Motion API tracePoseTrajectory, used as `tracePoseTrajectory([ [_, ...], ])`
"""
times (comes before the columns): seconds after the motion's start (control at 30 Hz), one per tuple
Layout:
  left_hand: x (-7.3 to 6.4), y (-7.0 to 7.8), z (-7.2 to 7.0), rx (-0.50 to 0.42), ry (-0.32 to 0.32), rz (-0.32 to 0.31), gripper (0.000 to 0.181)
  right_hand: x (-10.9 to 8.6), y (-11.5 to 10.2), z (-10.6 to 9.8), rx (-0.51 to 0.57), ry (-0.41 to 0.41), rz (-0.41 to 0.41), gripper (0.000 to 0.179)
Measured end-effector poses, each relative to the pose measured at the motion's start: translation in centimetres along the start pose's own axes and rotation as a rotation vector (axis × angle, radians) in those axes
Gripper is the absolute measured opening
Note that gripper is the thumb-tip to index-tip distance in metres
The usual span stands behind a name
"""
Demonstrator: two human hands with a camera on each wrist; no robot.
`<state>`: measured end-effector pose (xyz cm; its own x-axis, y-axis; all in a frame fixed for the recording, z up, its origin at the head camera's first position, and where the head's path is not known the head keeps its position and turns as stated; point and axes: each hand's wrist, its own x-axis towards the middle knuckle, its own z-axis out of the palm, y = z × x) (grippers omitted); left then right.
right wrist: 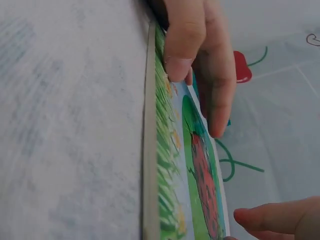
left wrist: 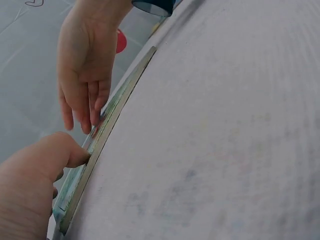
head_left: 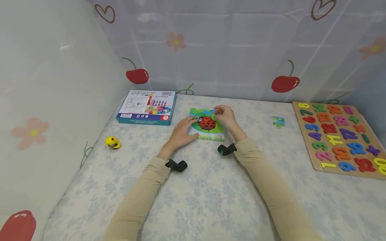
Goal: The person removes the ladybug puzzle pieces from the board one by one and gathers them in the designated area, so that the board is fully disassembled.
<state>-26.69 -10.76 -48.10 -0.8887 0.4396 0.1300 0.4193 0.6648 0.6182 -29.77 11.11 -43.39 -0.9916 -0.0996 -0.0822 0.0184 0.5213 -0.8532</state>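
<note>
In the head view a square ladybug jigsaw puzzle (head_left: pixel 208 134) lies flat on the table, its picture facing up. My left hand (head_left: pixel 183 131) rests at the puzzle's left side, thumb near the lower edge and fingers spread over the upper part. The left wrist view has that thumb (left wrist: pixel 75 156) right at the board's edge. My right hand (head_left: pixel 227 116) is over the upper right corner; its extended fingers (left wrist: pixel 82 102) point down at the board, and part of that corner is hidden. Right of the puzzle lies a loose jigsaw piece (head_left: pixel 278 122).
A boxed bead set (head_left: pixel 146 107) lies at the back left, with a small yellow toy (head_left: pixel 113 142) in front of it. On the right is a wooden number board (head_left: pixel 325 134) with colourful numerals. A cherry-patterned curtain (head_left: pixel 211 60) borders the table behind.
</note>
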Motion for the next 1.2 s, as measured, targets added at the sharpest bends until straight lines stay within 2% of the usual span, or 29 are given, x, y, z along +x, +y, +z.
tracePoseTrajectory([
  [0.17,0.1,0.1,-0.1,0.015,-0.025,0.000,0.057,0.1,-0.4,1.2,-0.088,-0.016,-0.014,0.046],
  [0.3,0.2,0.3,-0.2,0.015,-0.020,0.010,0.058,0.1,-0.3,1.5,-0.111,0.029,-0.037,0.045],
  [0.47,0.2,0.3,-0.1,0.028,-0.022,0.003,0.058,0.1,0.3,1.9,-0.063,0.072,-0.047,0.040],
  [0.77,0.1,0.5,-0.1,0.051,-0.036,0.004,0.058,0.4,0.7,1.9,-0.020,0.086,-0.066,0.037],
  [1.0,0.1,0.4,-0.1,0.079,-0.029,0.021,0.055,0.8,1.2,1.7,0.096,0.160,-0.093,0.033],
  [1.2,0.0,0.2,0.1,0.161,-0.063,0.055,0.047,1.2,1.9,1.9,0.091,0.174,-0.106,0.028],
])
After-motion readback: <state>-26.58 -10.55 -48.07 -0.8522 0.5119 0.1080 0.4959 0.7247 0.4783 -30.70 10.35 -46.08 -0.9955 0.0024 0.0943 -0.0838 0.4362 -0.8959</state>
